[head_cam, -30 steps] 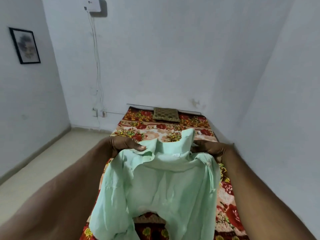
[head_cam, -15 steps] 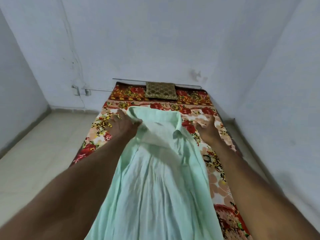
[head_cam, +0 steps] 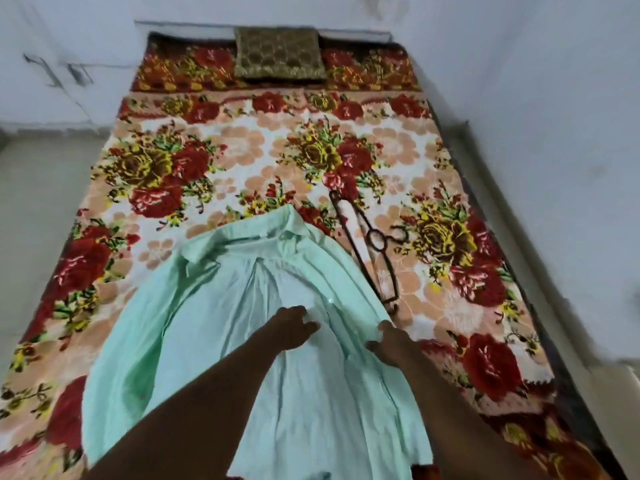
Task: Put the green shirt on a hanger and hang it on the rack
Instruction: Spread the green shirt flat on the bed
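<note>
The pale green shirt (head_cam: 221, 327) lies spread on the bed, collar pointing away from me and hem toward me. My left hand (head_cam: 293, 328) rests on the middle of the shirt with its fingers laid on the fabric. At the shirt's right edge my right hand (head_cam: 388, 344) pinches the fabric between thumb and fingers. A dark wire hanger (head_cam: 367, 244) lies on the blanket just right of the shirt's collar, apart from both hands. No rack is in view.
The bed carries a floral red, peach and yellow blanket (head_cam: 242, 150). A brown patterned cushion (head_cam: 280, 57) sits at its far end against the wall. A white wall (head_cam: 554, 133) runs close along the bed's right side; pale floor (head_cam: 34, 202) lies to the left.
The shirt went from held up by the shoulders to lying flat on the bed. Both hands moved from the collar down to the shirt's middle and right edge. The hanger came into view.
</note>
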